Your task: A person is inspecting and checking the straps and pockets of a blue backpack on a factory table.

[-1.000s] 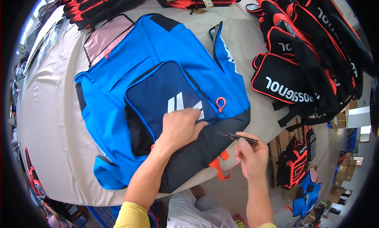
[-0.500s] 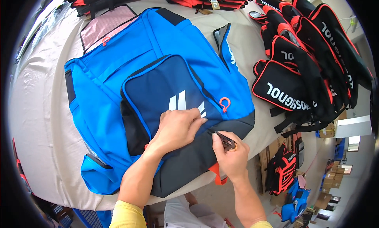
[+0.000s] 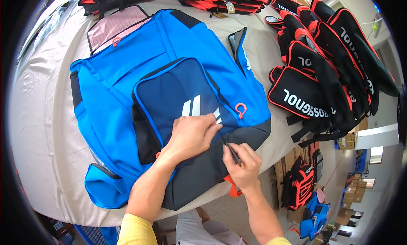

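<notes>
A large blue backpack [image 3: 127, 81] with a dark grey base lies on the cloth-covered table, its navy front pocket [image 3: 169, 92] facing up. My left hand [image 3: 193, 134] rests on the lower part of that pocket, beside the white stripes, its fingers curled and pinched against the fabric. Just right of it, my right hand [image 3: 242, 164] grips slim dark thread snips [image 3: 232, 151]. Their pointed tip meets the seam between the pocket and the grey base. Whether the tip touches a thread is too small to tell. A coral zipper loop [image 3: 241, 110] lies above the right hand.
Black bags with red edging [image 3: 305, 92] are heaped at the right of the table [image 3: 46, 117]. More red-and-black pieces [image 3: 224, 1] are stacked along the far edge. A coral strap [image 3: 232, 186] hangs at the near edge. Cartons [image 3: 356, 192] stand on the floor beyond.
My right hand has shifted slightly left and turned the snips more upright, their tip staying near the seam. The left hand stays at the same spot on the pocket.
</notes>
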### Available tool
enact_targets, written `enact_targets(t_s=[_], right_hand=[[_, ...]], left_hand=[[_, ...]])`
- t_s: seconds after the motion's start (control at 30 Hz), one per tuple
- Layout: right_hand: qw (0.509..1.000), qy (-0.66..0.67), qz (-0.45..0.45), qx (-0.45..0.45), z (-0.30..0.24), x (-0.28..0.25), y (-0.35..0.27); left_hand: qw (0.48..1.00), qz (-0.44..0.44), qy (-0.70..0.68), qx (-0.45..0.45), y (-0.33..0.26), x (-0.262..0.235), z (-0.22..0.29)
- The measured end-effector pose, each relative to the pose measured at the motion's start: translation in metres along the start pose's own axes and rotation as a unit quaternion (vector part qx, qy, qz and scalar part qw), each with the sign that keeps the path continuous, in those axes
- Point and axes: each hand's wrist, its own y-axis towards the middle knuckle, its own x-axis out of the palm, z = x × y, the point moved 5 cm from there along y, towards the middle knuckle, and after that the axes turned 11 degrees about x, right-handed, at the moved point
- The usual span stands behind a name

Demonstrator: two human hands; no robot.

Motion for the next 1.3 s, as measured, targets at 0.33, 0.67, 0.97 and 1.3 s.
enact_targets(t_s=[0.33,0.67,0.97,1.3], right_hand=[[0.989,-0.051,0.003,-0.138,-0.001,0.007,-0.01],[0.999,0.003,0.0,-0.051,0.004,0.005,-0.01],[0.999,0.001,0.005,-0.046,0.004,0.006,-0.01],[0.999,0.004,0.047,0.007,0.014,0.001,-0.01]], left_hand=[[1.0,-0.009,0.006,-0.004,0.001,0.001,0.001],[1.0,-0.004,0.007,0.004,0.0,0.0,0.003],[1.0,0.001,0.008,0.01,0.0,0.001,0.002],[1.0,-0.003,0.015,0.009,0.0,0.001,0.001]])
